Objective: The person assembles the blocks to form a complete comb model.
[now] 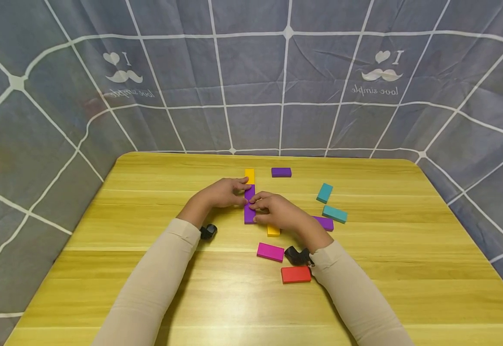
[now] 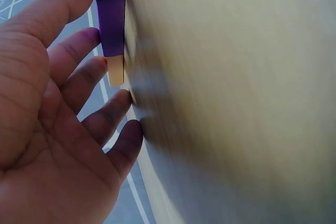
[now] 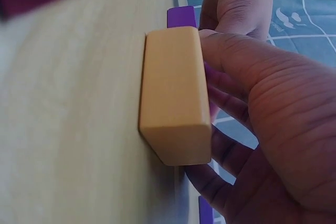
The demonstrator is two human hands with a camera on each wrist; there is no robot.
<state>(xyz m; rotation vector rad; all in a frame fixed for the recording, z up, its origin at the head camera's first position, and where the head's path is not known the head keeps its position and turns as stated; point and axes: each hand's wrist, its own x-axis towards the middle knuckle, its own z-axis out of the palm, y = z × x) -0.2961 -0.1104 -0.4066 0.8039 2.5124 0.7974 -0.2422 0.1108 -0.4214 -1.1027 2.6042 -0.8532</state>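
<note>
Both hands are at a row of blocks on the table, made up of an orange block (image 1: 249, 174) at the far end and two purple blocks behind one another. My left hand (image 1: 223, 193) comes from the left, fingers loosely extended, with fingertips at the far purple block (image 2: 111, 27) and the thumb beside the joint. From the right, my right hand (image 1: 277, 211) holds the near purple block (image 1: 249, 216) with bent fingers at its far part and the thumb at its right side. Another orange block (image 3: 176, 80) lies under this hand, partly hidden in the head view.
A purple block (image 1: 281, 172) lies beyond the row. To the right are two teal blocks, one of them (image 1: 334, 214) close to a partly covered purple block (image 1: 324, 223). Nearer lie a magenta block (image 1: 270, 252) and a red block (image 1: 295, 275). A grey curtain (image 1: 251, 72) hangs behind the table.
</note>
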